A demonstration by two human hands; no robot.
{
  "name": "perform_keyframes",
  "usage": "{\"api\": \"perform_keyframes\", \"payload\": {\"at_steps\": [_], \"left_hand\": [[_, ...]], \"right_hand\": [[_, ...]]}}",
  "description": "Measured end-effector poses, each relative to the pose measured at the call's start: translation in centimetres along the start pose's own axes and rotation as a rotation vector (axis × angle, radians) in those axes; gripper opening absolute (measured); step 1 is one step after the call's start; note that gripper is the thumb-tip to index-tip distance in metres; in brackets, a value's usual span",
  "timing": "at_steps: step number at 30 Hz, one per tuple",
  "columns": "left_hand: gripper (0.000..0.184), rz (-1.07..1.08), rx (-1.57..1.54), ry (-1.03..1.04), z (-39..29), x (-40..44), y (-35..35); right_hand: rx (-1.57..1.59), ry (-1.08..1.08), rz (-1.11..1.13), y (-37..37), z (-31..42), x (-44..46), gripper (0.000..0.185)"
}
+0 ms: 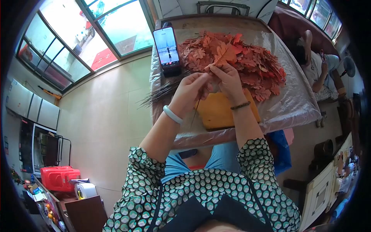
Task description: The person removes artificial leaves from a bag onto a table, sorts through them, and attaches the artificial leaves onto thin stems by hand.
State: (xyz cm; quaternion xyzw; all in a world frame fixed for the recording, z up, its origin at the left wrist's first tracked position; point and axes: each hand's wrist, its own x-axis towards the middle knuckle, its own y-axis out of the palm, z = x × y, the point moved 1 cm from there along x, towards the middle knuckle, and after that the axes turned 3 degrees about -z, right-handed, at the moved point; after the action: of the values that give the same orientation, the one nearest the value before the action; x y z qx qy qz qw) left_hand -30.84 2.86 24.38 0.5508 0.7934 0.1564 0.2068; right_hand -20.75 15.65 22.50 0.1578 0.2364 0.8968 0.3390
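The left hand [195, 86], wearing a pale bangle, is curling its fingers just beside the right hand; I cannot tell whether its grip is pinching anything. A thin dark stem [196, 108] is showing below it. The right hand [226, 79], wearing a dark beaded bracelet, is pressing thumb and fingers together, its grip pinching the base of a leaf [225, 53]. This leaf is looking orange-brown, with lobed edges and a paler line running along its middle. It is sitting above the fingertips, in front of the leaf pile, its long axis slanting and its tip pointing away from the wearer and slightly right.

Beneath the hands, a yellow cloth [227, 114] is lying on the surface [295, 106], which a shiny clear sheet is covering. To the left, a bundle of dark stems [164, 91] is lying near a lit phone [167, 46] that is standing propped up. Beyond the hands, the leaf pile [261, 65] is spreading in rusty orange and brighter red.

Farther off, a red case [60, 178] is resting at the left, a person [319, 73] is reclining at the right near a fan [348, 66], and daylight is coming through glass doors [116, 25].
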Motion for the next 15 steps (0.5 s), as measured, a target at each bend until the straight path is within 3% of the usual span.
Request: {"api": "perform_keyframes", "payload": {"at_steps": [2,5,9,15], "left_hand": [[0.016,0.071,-0.224,-0.127,0.3,1.1,-0.9],[0.014,0.115,-0.22,-0.194,0.5,2.2,-1.4],[0.015,-0.054,0.02,-0.057,0.5,1.7,-0.9],[0.018,-0.154,0.279,0.035,-0.4,0.3,-0.6]], "right_hand": [[0.054,-0.002,0.005,-0.3,-0.1,0.1,0.011],[0.15,0.031,0.079,-1.4,-1.0,0.4,0.012],[0.184,0.0,-0.081,-1.2,-0.7,-0.5,0.01],[0.267,0.022,-0.113,-2.2,-1.1,-0.1,0.008]]}}
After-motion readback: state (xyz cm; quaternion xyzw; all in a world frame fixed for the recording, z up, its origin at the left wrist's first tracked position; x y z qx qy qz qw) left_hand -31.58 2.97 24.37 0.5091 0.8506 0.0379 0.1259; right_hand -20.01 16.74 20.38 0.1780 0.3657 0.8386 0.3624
